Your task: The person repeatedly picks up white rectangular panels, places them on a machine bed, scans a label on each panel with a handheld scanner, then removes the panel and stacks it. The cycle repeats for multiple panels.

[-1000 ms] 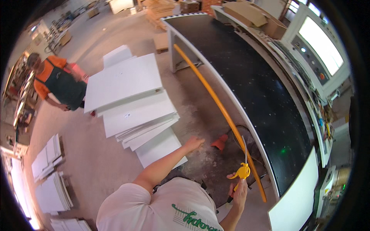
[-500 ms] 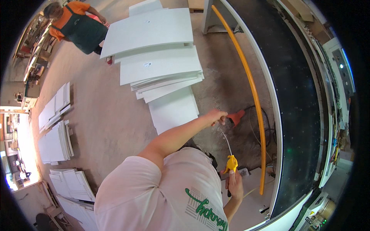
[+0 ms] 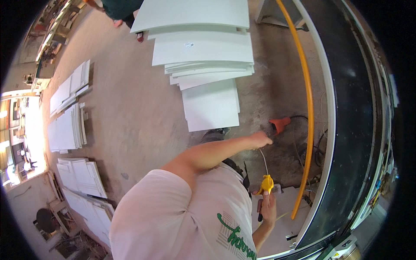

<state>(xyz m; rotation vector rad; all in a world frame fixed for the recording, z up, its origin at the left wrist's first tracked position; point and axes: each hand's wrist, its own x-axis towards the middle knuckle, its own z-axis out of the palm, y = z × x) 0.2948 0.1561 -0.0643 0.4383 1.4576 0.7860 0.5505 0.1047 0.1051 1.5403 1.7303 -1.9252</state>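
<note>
- One right hand [image 3: 268,206], wrapped round one yellow air gun [image 3: 267,184], nozzle [image 3: 264,160] up toward the left hand.
- One left hand [image 3: 261,140], fingers curled near the nozzle tip; cannot tell whether it grips anything.
- One red cone [image 3: 281,125] on the floor [image 3: 130,112], one orange pole [image 3: 309,108], one black table [image 3: 355,91].

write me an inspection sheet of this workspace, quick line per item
surface: black tabletop with pale edge, at right
job's things: yellow trigger tool with thin nozzle, pointing up toward the left hand
clutter: red funnel-shaped piece near the left hand
grippers: right hand holds the tool; left hand by the nozzle tip, contact unclear
cables: dark cable at the red piece
surroundings: stacked white panels; person cropped at top
</note>
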